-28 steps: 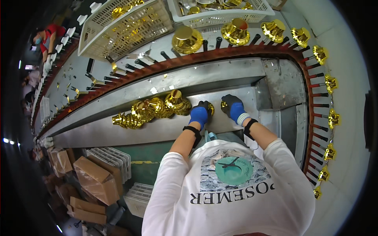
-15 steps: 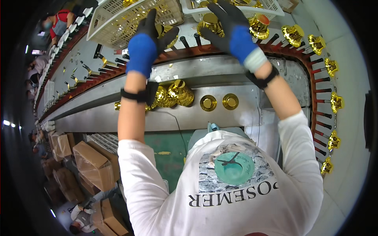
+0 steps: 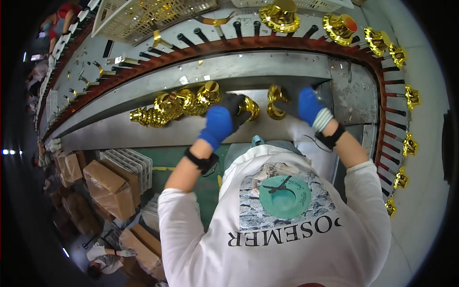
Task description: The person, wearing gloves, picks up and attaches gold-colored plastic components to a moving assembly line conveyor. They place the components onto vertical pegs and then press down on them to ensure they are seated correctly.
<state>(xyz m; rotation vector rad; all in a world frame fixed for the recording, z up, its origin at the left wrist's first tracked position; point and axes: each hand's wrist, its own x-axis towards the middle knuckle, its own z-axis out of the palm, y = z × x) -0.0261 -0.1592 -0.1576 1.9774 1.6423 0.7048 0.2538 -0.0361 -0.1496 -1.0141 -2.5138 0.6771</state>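
Observation:
My left hand (image 3: pixel 224 118), in a black and blue glove, closes on a shiny gold flared cup (image 3: pixel 250 109) at the metal bench. To its right, my right hand (image 3: pixel 300 103) in a matching glove grips a second gold flared cup (image 3: pixel 276 101), which is tipped on its side. Most of the fingers are hidden or dark against the bench. Left of my left hand, nested stacks of gold cups (image 3: pixel 209 93) stand and lie along the bench (image 3: pixel 110 131).
Beyond the bench curves a reddish-brown conveyor track (image 3: pixel 215 49) with black-tipped pegs; several gold cups (image 3: pixel 339 28) sit on it. A white slatted basket (image 3: pixel 158 21) stands behind. Cardboard boxes (image 3: pixel 107 186) are at lower left, with a co-worker (image 3: pixel 107 258) beside them.
Both hands have come down from over the track to the bench. The two cups that rested there are now gripped and tilted. Cups on the track have shifted.

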